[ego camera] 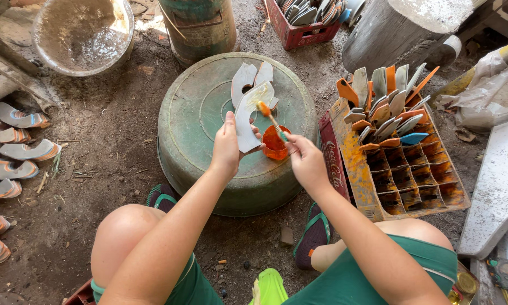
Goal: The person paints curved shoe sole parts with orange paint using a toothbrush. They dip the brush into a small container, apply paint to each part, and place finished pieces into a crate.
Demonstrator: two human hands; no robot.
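Hands (265, 149) clasping cutout (248, 116), brush (272, 120).

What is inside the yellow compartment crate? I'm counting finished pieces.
The crate's far rows hold upright grey, orange and blue flat pieces; its near cells show only orange-stained walls. Their lower ends are hidden in the cells.

An informal open-air shoemaking workshop is being shown. Bare packed earth (112, 141) is being used as the floor, and an overturned green metal basin (197, 118) is being used as a workbench. Cut shoe pieces are being kept upright in a glue-stained divided crate (412, 175), and more are being stored in a red crate (304, 34). Finished soles (16, 152) are being laid out in a row on the ground at the left. A small pot of orange glue (275, 142) is being kept on the basin.
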